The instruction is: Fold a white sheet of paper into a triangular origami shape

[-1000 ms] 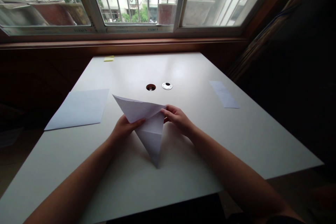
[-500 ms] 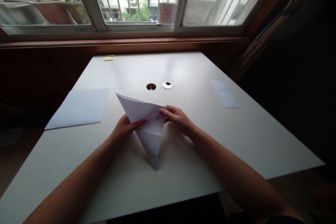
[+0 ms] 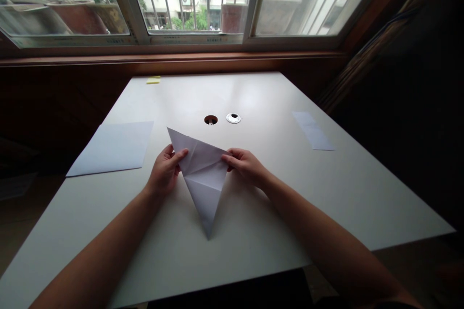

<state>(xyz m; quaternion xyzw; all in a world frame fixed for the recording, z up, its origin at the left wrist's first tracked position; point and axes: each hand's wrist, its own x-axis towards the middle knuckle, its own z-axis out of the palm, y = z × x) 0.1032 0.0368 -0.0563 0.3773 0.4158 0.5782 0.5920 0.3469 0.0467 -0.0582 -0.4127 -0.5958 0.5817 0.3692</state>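
A white sheet of paper (image 3: 205, 169), folded into a triangle, is held over the table with one point facing down toward me. Crease lines cross its face. My left hand (image 3: 166, 168) grips the left edge, thumb on the front and fingers behind the paper. At the upper right corner, my right hand (image 3: 244, 163) pinches the paper between thumb and fingers. The fingers behind the sheet are partly hidden.
On the white table (image 3: 261, 231) lie a stack of white paper (image 3: 112, 147) at left, a paper strip (image 3: 313, 130) at right and a yellow slip (image 3: 153, 79) at the far edge. A round cable hole (image 3: 210, 119) sits beside a metal-looking ring (image 3: 233, 118). Behind is a barred window (image 3: 192, 5).
My left hand has shifted up along the paper's left edge, its thumb now nearer the upper left corner. The triangle has turned flatter toward me, showing more creases. My right hand keeps its pinch.
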